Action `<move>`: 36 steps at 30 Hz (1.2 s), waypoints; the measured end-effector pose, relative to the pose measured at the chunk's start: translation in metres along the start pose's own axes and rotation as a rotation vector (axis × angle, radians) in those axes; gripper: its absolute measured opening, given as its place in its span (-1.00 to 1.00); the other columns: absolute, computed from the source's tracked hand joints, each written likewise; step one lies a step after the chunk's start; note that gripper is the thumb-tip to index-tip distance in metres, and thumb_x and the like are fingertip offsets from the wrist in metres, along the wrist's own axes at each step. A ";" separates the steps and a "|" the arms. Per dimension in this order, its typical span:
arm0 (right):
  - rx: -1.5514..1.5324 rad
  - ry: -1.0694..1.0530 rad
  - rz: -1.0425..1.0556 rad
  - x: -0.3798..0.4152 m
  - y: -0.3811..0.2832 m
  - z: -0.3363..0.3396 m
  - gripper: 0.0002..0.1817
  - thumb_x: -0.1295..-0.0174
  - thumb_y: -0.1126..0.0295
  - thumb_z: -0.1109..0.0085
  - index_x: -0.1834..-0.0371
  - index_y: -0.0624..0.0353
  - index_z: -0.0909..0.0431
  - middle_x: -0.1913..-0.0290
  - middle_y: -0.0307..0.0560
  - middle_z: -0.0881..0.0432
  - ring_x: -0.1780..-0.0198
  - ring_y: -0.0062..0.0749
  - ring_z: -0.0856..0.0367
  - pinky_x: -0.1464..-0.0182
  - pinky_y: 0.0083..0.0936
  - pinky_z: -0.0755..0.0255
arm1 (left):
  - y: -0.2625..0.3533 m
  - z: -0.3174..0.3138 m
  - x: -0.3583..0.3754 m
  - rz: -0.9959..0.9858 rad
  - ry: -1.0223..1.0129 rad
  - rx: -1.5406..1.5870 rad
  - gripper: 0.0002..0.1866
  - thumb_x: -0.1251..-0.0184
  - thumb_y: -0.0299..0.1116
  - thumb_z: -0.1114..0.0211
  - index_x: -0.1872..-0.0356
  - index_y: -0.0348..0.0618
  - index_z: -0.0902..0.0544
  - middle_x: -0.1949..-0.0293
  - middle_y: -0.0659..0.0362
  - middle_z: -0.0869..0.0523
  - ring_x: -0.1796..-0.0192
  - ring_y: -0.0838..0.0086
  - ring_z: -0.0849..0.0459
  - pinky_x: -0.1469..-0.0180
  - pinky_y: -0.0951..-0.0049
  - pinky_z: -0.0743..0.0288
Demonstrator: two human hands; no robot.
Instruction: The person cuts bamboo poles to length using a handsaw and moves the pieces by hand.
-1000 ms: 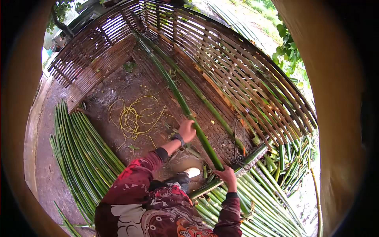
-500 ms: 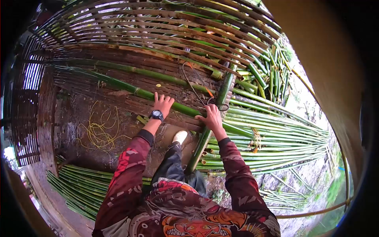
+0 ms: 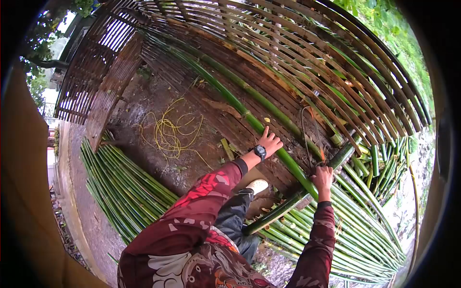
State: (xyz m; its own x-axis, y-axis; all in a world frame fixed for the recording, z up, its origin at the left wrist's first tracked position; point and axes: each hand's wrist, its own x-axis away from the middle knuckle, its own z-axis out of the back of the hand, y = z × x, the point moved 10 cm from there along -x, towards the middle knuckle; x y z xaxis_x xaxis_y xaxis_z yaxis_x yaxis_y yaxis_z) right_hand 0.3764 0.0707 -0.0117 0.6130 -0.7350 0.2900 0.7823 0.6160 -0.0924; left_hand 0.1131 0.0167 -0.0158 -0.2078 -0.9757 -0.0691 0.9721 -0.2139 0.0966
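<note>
Both hands [image 3: 322, 176] on bamboo pole [image 3: 230, 98], yellow cord [image 3: 169, 132] nr woven panel [image 3: 288, 57].

Bamboo pole [image 3: 249, 117] on woven panel [image 3: 307, 62]; cord [image 3: 170, 129] left, stalks [image 3: 125, 182] further left.

The long bamboo pole [image 3: 240, 108] under the left hand [image 3: 270, 142] is fresh green, smooth and slightly glossy, ringed at its nodes. The woven bamboo panel [image 3: 288, 62] it lies on is older material: brown, weathered slats, matt and rough, with a wet sheen in places. A second green pole [image 3: 273, 213] crossing near the right hand [image 3: 322, 176] looks smooth and damp. Split bamboo strips [image 3: 125, 182] left of the panel are bright green and slick. The yellow cord [image 3: 170, 132] looks like thin plastic. The ground [image 3: 91, 216] is wet, muddy earth. The wristwatch [image 3: 260, 151] is black, matt. The sleeve [image 3: 201, 201] is printed cloth.
</note>
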 end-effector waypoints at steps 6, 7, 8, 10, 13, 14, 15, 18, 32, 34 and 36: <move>-0.188 0.535 -0.143 0.030 0.055 0.116 -0.73 -0.21 0.42 -0.38 0.04 0.16 -0.61 0.25 0.05 -0.67 0.21 0.01 -0.67 0.11 -0.11 -0.52 | -0.005 0.008 -0.040 0.022 0.028 0.027 -0.84 -0.35 -0.34 -0.20 0.16 0.11 -0.72 0.17 0.21 -0.74 -0.09 0.21 -0.69 -0.44 -0.44 -0.25; -0.256 0.505 -0.226 0.046 0.056 0.129 -0.78 -0.29 0.38 -0.34 0.05 0.17 -0.62 0.23 0.07 -0.69 0.23 0.08 -0.67 0.17 -0.07 -0.54 | -0.002 0.024 -0.053 0.016 0.042 0.087 -0.85 -0.33 -0.35 -0.21 0.21 0.09 -0.74 0.19 0.18 -0.78 -0.04 0.21 -0.72 -0.42 -0.38 -0.30; -0.456 0.477 -0.372 0.069 0.055 0.140 -0.78 -0.38 0.34 -0.30 0.00 0.16 -0.60 0.27 0.08 -0.70 0.30 0.10 -0.65 0.25 -0.09 -0.51 | -0.007 0.027 -0.076 0.118 -0.238 0.023 -0.85 -0.30 -0.36 -0.22 0.34 0.07 -0.78 0.28 0.09 -0.80 0.09 0.16 -0.77 -0.32 -0.31 -0.40; -0.706 0.476 -0.578 0.125 0.047 0.126 -0.72 -0.51 0.30 -0.22 -0.19 0.11 -0.51 0.46 0.02 -0.60 0.47 -0.22 -0.54 0.36 -0.21 -0.41 | 0.002 0.028 -0.086 -0.011 -0.156 0.037 -0.85 -0.32 -0.36 -0.23 0.29 0.08 -0.78 0.29 0.09 -0.80 0.10 0.15 -0.76 -0.14 -0.20 -0.44; -0.901 0.452 -0.799 0.185 -0.003 0.119 -0.61 -0.58 0.19 -0.13 -0.35 0.10 -0.48 0.49 -0.17 -0.63 0.55 -0.47 -0.50 0.49 -0.35 -0.32 | -0.003 -0.014 -0.087 -0.189 -0.114 -0.071 -0.81 -0.34 -0.37 -0.23 0.07 0.09 -0.67 0.16 0.20 -0.75 -0.07 0.24 -0.63 -0.18 0.02 -0.42; -0.916 0.564 -0.748 0.196 -0.023 0.120 -0.64 -0.59 0.19 -0.11 -0.31 0.09 -0.54 0.49 -0.11 -0.65 0.54 -0.48 -0.54 0.50 -0.39 -0.34 | -0.006 -0.020 -0.088 -0.238 -0.155 -0.064 -0.68 -0.21 -0.34 -0.41 -0.01 0.07 -0.65 0.13 0.18 -0.75 -0.12 0.22 -0.62 -0.18 0.08 -0.43; -0.988 0.507 -0.845 0.207 -0.040 0.112 -0.67 -0.60 0.20 -0.10 -0.26 0.10 -0.60 0.48 -0.07 -0.66 0.53 -0.50 -0.54 0.48 -0.43 -0.38 | -0.005 -0.015 -0.091 -0.270 -0.216 -0.038 -0.48 -0.06 -0.31 -0.57 -0.10 0.04 -0.63 0.08 0.16 -0.76 -0.18 0.17 -0.61 -0.19 0.08 -0.43; -1.080 0.563 -1.016 0.221 -0.068 0.093 -0.71 -0.60 0.27 -0.08 -0.21 0.13 -0.61 0.51 0.00 -0.60 0.51 -0.45 -0.55 0.45 -0.35 -0.41 | -0.007 -0.022 -0.094 -0.290 -0.360 0.046 -0.45 -0.15 -0.29 -0.59 -0.17 -0.02 -0.58 0.00 0.10 -0.74 -0.20 0.10 -0.60 -0.22 0.03 -0.45; -1.121 0.605 -1.075 0.243 -0.104 0.056 -0.71 -0.53 0.38 -0.12 -0.24 0.17 -0.57 0.38 0.26 -0.68 0.35 0.14 -0.75 0.36 -0.13 -0.51 | -0.011 -0.032 -0.094 -0.281 -0.309 0.048 -0.48 -0.04 -0.32 -0.63 -0.03 -0.04 -0.57 0.06 0.13 -0.73 -0.08 0.15 -0.68 -0.06 0.05 -0.50; -1.060 0.589 -0.995 0.223 -0.096 0.047 -0.71 -0.53 0.37 -0.13 -0.24 0.16 -0.56 0.38 0.28 -0.67 0.34 0.14 -0.75 0.37 -0.14 -0.51 | -0.008 -0.027 -0.095 -0.299 -0.252 0.043 -0.46 -0.01 -0.32 -0.63 -0.04 -0.04 -0.58 0.08 0.13 -0.72 -0.07 0.14 -0.68 -0.04 0.05 -0.49; -1.179 0.691 -1.027 0.208 -0.074 0.050 -0.75 -0.55 0.33 -0.09 -0.17 0.15 -0.60 0.49 0.16 -0.55 0.49 0.02 -0.61 0.41 -0.23 -0.38 | -0.003 -0.018 -0.090 -0.293 -0.221 0.037 -0.47 -0.01 -0.36 -0.60 -0.05 -0.03 -0.59 0.11 0.15 -0.72 -0.05 0.16 -0.67 -0.05 0.05 -0.48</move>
State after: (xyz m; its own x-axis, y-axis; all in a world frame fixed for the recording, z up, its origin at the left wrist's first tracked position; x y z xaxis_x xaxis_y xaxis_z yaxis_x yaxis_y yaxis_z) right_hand 0.4409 -0.1135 0.1028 -0.4744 -0.8381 0.2693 0.3140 -0.4469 -0.8377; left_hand 0.1313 0.1062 -0.0273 -0.4995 -0.8584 0.1168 0.8639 -0.4837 0.1403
